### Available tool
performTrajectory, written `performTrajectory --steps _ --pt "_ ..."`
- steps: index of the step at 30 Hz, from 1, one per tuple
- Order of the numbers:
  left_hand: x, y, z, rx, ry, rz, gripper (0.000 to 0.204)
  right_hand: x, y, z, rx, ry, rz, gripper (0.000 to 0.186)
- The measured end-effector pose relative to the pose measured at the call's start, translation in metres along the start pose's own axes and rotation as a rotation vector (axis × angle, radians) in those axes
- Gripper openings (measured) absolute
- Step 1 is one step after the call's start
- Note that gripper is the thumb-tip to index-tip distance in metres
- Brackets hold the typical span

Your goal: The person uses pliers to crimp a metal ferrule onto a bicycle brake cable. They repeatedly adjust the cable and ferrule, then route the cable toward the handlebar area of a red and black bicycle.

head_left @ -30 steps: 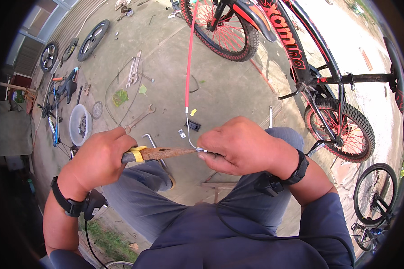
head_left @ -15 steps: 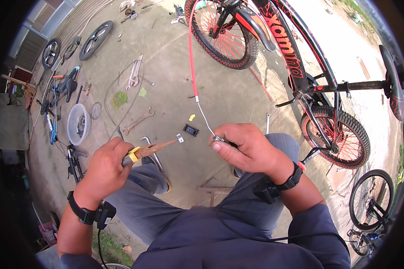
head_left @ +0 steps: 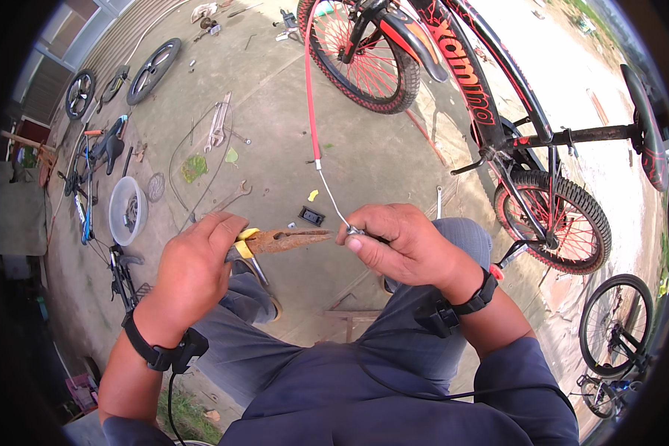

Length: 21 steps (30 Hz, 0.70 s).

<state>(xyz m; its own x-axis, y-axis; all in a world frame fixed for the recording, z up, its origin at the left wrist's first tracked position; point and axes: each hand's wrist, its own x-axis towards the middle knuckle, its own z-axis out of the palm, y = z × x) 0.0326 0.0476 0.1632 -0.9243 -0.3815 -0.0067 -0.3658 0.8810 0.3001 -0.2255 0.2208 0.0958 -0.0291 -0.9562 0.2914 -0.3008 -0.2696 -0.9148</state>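
My left hand [head_left: 201,256] is closed around the yellow grips of rusty long-nose pliers [head_left: 290,241]. Their pointed jaws reach right, and the tip is close to my right fingers, seemingly a small gap away. Between thumb and forefinger, my right hand [head_left: 401,241] pinches a small metal fitting [head_left: 355,230] at the end of a bare cable wire [head_left: 331,193]; the fingers partly hide it. That wire comes out of a red cable housing [head_left: 311,104], which runs up toward the front wheel [head_left: 372,56] of a black-and-red bicycle [head_left: 453,63].
On the concrete lie a black rectangular part [head_left: 311,215], a small metal piece [head_left: 291,224], an open-end wrench [head_left: 234,195] and more wrenches [head_left: 217,126]. A white plastic tub [head_left: 116,212] stands at left near bicycle parts. Another wheel [head_left: 586,327] is at right.
My left hand has carried the pliers to the right, bringing their tip close to my right fingers. The right hand keeps its pinch nearly in place; the view has shifted slightly.
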Motion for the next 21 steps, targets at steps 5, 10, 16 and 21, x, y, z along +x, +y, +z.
performTrajectory --steps 5,10,16,21 --pt "0.016 -0.002 -0.007 0.240 0.060 0.083 0.054 -0.001 0.007 -0.001 -0.079 0.006 -0.075 0.013" --pt "0.026 0.000 -0.013 0.313 0.074 0.131 0.053 -0.002 0.009 -0.002 -0.103 -0.012 -0.079 0.012" --pt "0.034 0.001 -0.019 0.399 0.078 0.181 0.048 -0.002 0.010 0.000 -0.078 0.024 -0.093 0.012" --pt "0.046 0.005 -0.031 0.544 0.096 0.259 0.038 -0.002 0.012 -0.001 -0.083 -0.009 -0.074 0.015"
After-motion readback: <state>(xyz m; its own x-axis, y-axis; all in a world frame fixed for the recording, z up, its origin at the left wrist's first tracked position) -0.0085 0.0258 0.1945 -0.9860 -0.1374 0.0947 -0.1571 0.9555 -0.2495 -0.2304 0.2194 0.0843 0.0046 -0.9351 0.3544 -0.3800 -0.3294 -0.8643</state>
